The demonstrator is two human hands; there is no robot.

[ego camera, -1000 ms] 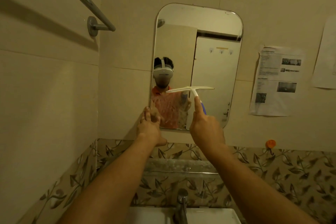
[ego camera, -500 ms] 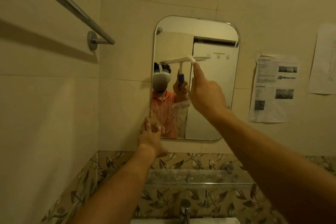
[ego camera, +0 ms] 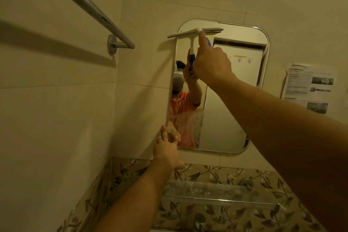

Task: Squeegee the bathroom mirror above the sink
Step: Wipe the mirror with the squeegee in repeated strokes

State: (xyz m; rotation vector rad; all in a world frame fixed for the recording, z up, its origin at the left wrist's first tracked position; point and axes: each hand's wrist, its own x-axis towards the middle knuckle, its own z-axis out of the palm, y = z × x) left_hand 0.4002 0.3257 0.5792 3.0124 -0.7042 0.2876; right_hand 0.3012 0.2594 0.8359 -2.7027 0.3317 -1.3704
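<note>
The squeegee (ego camera: 195, 32) sat at the top left corner of the mirror (ego camera: 226, 103), its white blade head lying nearly level across the glass with the left end a little lower. That left end overhung the mirror's edge onto the beige wall tile (ego camera: 143, 47), while the right end reached roughly to the middle of the mirror's top. The white and blue handle ran down from the head into the right hand (ego camera: 212, 64), whose grip was closed round it, the index finger stretched straight up along the handle toward the head. The right forearm crossed in front of the mirror's right half. The left hand (ego camera: 166, 151) lay at the mirror's lower left corner with its grip open, the fingers straight and pointing up, their tips touching the mirror's edge; whether the palm pressed the wall could not be told. In the glass showed the reflection of an orange shirt and a raised arm. A metal towel rail (ego camera: 84, 3) ran along the left wall, well apart from the mirror. A printed paper sheet (ego camera: 308, 88) hung on the wall just right of the mirror. Below the mirror ran a leaf-patterned tile border (ego camera: 188, 211) with a narrow shelf (ego camera: 216, 192) across it, and the top of a tap (ego camera: 200, 221) showed at the bottom edge.
</note>
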